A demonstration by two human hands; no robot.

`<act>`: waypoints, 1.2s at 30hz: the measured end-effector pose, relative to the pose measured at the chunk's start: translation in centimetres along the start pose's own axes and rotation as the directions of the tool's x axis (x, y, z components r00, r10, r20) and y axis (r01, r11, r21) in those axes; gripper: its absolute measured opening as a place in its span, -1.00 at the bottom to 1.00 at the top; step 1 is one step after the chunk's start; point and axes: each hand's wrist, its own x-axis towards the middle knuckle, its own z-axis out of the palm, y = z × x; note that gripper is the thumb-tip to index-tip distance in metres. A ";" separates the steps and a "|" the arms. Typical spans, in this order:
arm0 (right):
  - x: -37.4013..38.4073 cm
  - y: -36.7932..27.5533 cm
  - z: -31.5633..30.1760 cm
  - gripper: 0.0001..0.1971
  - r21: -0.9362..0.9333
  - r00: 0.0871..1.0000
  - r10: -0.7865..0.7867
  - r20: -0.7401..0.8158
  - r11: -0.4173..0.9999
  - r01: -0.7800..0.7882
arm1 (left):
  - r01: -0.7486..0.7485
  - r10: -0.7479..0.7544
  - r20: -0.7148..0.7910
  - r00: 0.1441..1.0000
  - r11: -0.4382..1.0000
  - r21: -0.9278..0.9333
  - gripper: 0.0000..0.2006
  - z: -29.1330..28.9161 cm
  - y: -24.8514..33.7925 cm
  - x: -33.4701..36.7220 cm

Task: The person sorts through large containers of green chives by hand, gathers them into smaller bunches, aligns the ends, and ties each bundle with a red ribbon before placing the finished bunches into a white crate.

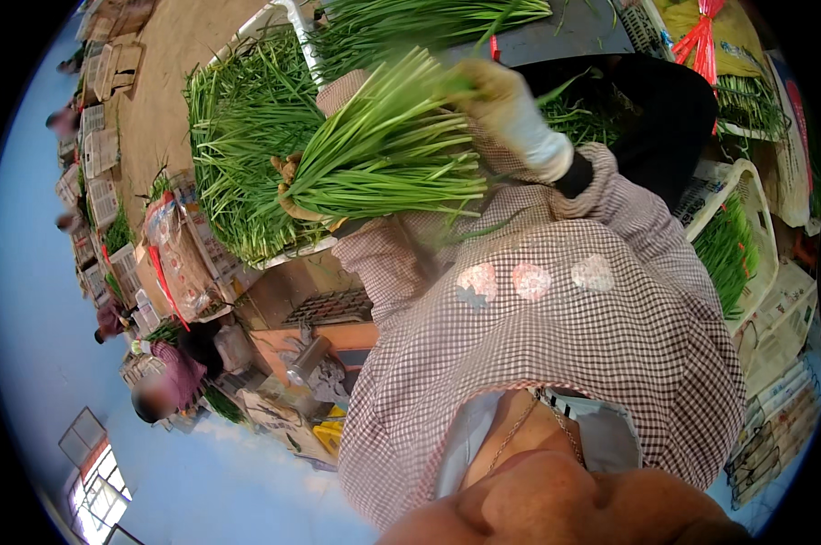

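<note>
Blue wall [29, 227] and brown floor [170, 86] form the background. Before the checked smock [565, 309], a bunch of green stalks [392, 163] is clasped in the gloved left hand [287, 173]. The gloved right hand [510, 113] blurs beside the stalks; whether it grips, I cannot tell. Nearby, a white crate [306, 41] holds more greens [233, 154].

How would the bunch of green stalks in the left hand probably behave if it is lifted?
The bunch may bend easily, because its stalks are long and thin. Single stalks could slip out, since their pale ends spread apart.
</note>
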 end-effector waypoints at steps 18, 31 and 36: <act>0.3 4.6 -0.8 -0.57 0.465 0.882 0.176 0.437 0.795 -0.389 | 0.049 -0.072 -0.054 0.996 0.934 -0.353 -0.44 5.2 -2.1 1.6; -0.8 2.2 0.0 -0.72 0.246 0.942 0.172 0.290 0.937 -0.247 | 0.170 -0.191 -0.248 0.950 0.980 -0.105 -0.45 5.5 -0.3 1.0; -3.2 2.5 -3.2 -0.71 0.076 0.944 0.172 0.280 0.977 -0.201 | 0.116 -0.191 -0.230 0.954 0.946 -0.302 -0.49 6.2 -0.7 0.9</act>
